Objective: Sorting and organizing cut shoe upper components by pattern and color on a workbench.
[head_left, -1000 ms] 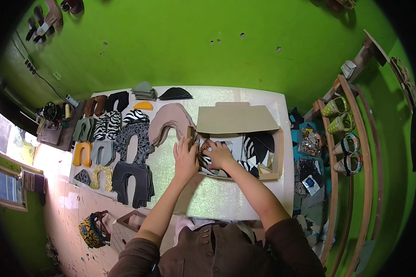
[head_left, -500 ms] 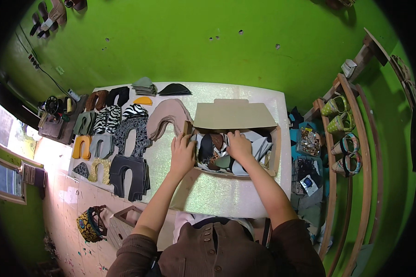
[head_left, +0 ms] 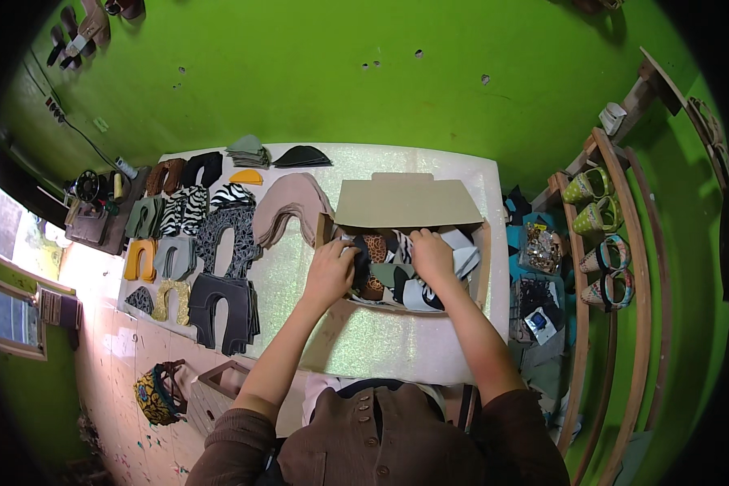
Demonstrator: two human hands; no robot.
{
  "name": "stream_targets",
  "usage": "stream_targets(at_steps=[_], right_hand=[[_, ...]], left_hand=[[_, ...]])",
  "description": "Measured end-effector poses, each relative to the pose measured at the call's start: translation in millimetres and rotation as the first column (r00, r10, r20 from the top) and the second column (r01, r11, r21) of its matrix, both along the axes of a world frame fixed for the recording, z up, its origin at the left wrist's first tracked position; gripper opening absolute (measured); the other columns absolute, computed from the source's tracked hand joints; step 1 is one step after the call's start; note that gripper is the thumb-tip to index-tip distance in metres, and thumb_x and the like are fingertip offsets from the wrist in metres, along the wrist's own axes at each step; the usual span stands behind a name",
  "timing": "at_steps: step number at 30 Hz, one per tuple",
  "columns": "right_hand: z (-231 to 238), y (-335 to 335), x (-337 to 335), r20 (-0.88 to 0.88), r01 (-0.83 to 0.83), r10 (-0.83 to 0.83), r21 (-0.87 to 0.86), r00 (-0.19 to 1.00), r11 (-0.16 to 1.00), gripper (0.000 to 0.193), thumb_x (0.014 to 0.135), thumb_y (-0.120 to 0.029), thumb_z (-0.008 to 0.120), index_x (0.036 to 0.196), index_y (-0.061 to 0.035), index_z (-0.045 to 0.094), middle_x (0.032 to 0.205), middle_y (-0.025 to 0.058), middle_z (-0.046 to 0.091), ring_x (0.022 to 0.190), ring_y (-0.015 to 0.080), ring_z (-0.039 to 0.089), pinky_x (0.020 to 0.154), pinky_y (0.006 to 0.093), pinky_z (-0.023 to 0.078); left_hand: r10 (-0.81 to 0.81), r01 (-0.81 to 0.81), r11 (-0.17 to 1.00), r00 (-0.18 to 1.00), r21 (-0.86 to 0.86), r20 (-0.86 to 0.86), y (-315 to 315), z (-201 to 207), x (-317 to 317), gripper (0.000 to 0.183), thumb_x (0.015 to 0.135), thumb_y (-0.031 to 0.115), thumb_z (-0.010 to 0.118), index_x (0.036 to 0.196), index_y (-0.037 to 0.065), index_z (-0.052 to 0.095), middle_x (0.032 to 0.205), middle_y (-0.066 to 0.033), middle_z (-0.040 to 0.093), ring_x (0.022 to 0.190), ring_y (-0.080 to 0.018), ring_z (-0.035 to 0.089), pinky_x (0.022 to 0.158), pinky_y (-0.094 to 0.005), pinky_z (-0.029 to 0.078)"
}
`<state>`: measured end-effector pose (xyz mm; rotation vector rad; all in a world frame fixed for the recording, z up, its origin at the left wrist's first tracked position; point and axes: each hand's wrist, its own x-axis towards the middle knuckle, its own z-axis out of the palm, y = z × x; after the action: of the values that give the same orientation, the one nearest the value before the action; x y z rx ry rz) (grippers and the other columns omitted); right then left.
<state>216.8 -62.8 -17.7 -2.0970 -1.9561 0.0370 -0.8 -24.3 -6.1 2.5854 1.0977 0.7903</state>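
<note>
An open cardboard box (head_left: 409,202) stands on the white table (head_left: 283,324), its lid raised at the far side. Mixed cut pieces of material fill it, among them a leopard-print piece (head_left: 375,247), a dark green piece (head_left: 385,275) and grey-white pieces (head_left: 462,243). At the box's left side my left hand (head_left: 332,267) has its fingers closed on a black piece (head_left: 361,257). My right hand (head_left: 432,257) reaches in among the pieces with bent fingers; their tips are partly hidden, so what they hold is unclear.
Left of the box lie stacked cut pieces: a pink-beige stack (head_left: 292,202), dark grey U-shapes (head_left: 227,308), zebra-print ones (head_left: 185,211). A sewing machine (head_left: 89,190) stands far left. On the right are a wooden rack (head_left: 624,283) with sandals (head_left: 595,219) and a bin (head_left: 540,243).
My left hand has moved from the box's left rim inward onto the black piece. My right hand has shifted slightly right, and the pieces in the box lie differently, with more leopard print showing.
</note>
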Motion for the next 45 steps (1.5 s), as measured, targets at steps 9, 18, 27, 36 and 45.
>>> stream_targets(at_steps=[9, 18, 27, 36, 45], right_hand=[[25.9, 7.9, 5.5, -0.748, -0.107, 0.018, -0.072, 0.664, 0.992, 0.02, 0.077, -0.012, 0.065, 0.088, 0.0014, 0.054, 0.076, 0.0068, 0.06, 0.072, 0.0117, 0.057, 0.059, 0.0253, 0.045], [21.9, 10.2, 7.1, -0.982, -0.118, 0.082, 0.062, 0.171, 0.991, 0.012, 0.085, -0.012, 0.056, 0.094, -0.0043, 0.053, 0.086, 0.0012, 0.059, 0.073, 0.0064, 0.055, 0.066, 0.02, 0.045], [30.3, -3.2, 19.2, -1.0, 0.067, -0.003, -0.001, 0.03, 0.998, 0.014, 0.085, -0.01, 0.055, 0.099, -0.0059, 0.053, 0.084, -0.0019, 0.058, 0.07, 0.0039, 0.051, 0.063, 0.017, 0.041], [20.8, -12.8, 5.4, -0.994, -0.089, -0.083, -0.09, 0.077, 0.992, 0.041, 0.082, -0.005, 0.057, 0.12, -0.0014, 0.04, 0.085, 0.0041, 0.058, 0.072, 0.008, 0.052, 0.062, 0.0204, 0.042], [27.2, -17.3, -6.5, -0.871, -0.281, 0.034, -0.121, 0.49, 0.952, 0.024, 0.081, -0.006, 0.056, 0.105, -0.0048, 0.055, 0.079, 0.0014, 0.055, 0.068, 0.0078, 0.046, 0.065, 0.0219, 0.04]], left_hand=[[-0.088, 0.109, 0.974, 0.99, -0.2, 0.111, -4.1, 10.4, 21.0, 0.023, 0.077, 0.012, 0.055, 0.097, 0.002, 0.057, 0.1, -0.0129, 0.056, 0.09, -0.0308, 0.055, 0.078, -0.0369, 0.044], [0.06, 0.028, 0.816, 0.989, -0.577, 0.134, -1.5, 15.5, 23.5, 0.03, 0.08, 0.021, 0.06, 0.098, -0.001, 0.055, 0.081, -0.0171, 0.06, 0.071, -0.0314, 0.058, 0.066, -0.0347, 0.045], [0.201, 0.032, 0.867, 0.89, -0.497, 0.408, -1.5, 7.3, 18.8, 0.03, 0.079, 0.011, 0.058, 0.106, 0.002, 0.052, 0.095, -0.0152, 0.057, 0.081, -0.0289, 0.057, 0.072, -0.0335, 0.046], [-0.226, 0.293, 0.917, 0.94, -0.271, 0.255, -13.3, 27.6, 28.6, 0.055, 0.071, 0.006, 0.059, 0.123, 0.005, 0.041, 0.121, -0.0192, 0.041, 0.113, -0.0352, 0.041, 0.096, -0.0381, 0.034], [-0.224, 0.283, 0.937, 0.937, -0.203, 0.269, -8.0, 23.9, 25.2, 0.051, 0.076, 0.012, 0.059, 0.123, 0.004, 0.041, 0.114, -0.0178, 0.048, 0.106, -0.0294, 0.049, 0.09, -0.0345, 0.039]])
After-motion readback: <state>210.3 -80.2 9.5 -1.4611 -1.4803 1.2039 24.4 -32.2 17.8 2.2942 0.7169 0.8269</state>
